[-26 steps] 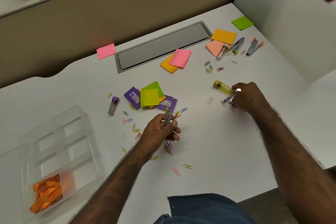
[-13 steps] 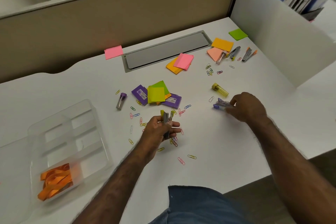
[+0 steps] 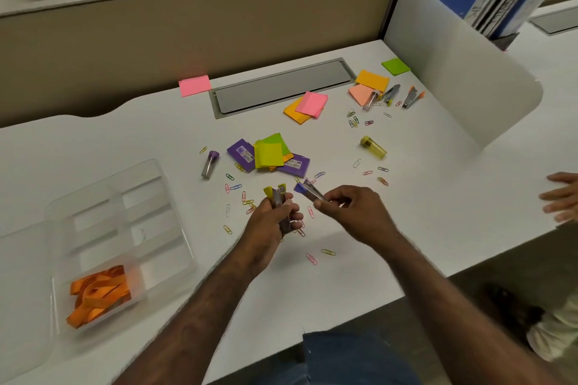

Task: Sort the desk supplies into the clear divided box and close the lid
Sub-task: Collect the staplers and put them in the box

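So the left hand (image 3: 275, 216) is wrapped around a small bundle of staple removers (image 3: 276, 197), yellow-tipped with grey metal bodies, held upright just above the white surface (image 3: 438, 228). The right hand (image 3: 350, 209) is pinching one more staple remover (image 3: 308, 192) by its tail end, this one with a blue-purple tip and shiny metal jaws, pointed toward the left hand's bundle and nearly touching it. Both are held over a scatter of colored paper clips (image 3: 240, 194).

The clear divided box (image 3: 119, 228) sits off to the left near the surface's front edge, lid open. It's see-through plastic with several long slots, and the nearest compartment has a heap of orange rubber bands (image 3: 97, 294); the other slots look empty.

Behind the hands there's a pile of purple packets (image 3: 240, 153) under yellow-green sticky notes (image 3: 269, 151). A purple-capped tube (image 3: 210, 162) lies to the left of that pile and a yellow tube (image 3: 373, 147) to the right. Farther back are pink and orange sticky pads (image 3: 308, 106), and two more staple removers (image 3: 402, 95) near the right divider.
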